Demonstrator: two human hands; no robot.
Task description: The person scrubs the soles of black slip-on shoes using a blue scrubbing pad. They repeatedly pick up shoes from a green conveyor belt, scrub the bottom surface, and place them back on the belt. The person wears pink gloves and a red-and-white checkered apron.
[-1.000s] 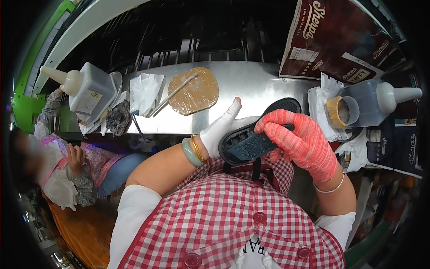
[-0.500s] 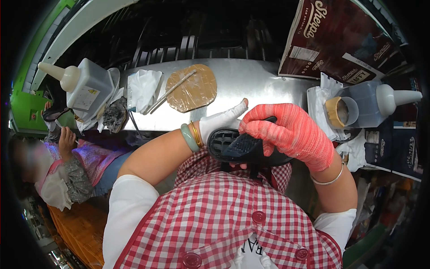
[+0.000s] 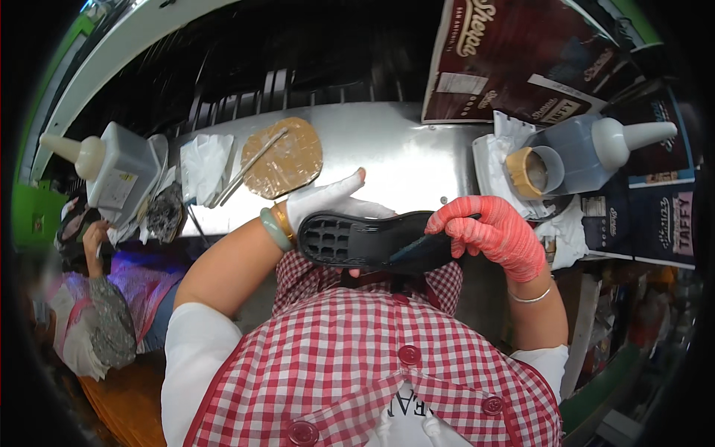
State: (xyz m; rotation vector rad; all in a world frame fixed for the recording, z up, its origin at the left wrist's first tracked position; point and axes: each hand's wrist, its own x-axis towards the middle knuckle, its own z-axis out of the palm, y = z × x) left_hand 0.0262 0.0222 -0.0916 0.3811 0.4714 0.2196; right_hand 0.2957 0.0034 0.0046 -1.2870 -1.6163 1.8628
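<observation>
At the near edge of a metal surface (image 3: 380, 149), black shoe sole (image 3: 357, 238) before checked apron (image 3: 357, 335), white-gloved left hand (image 3: 324, 201) cradling it, thumb raised, red-gloved right hand (image 3: 497, 237) bunched at its right end, grip unclear, round brown board (image 3: 294, 171) beyond

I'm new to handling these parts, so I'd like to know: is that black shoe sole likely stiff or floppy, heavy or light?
The black shoe sole probably bends only slightly: it shows no obvious droop beyond the left hand, though both hands may be steadying it. It's likely fairly light for its size, since open cells hollow out one end.
</observation>
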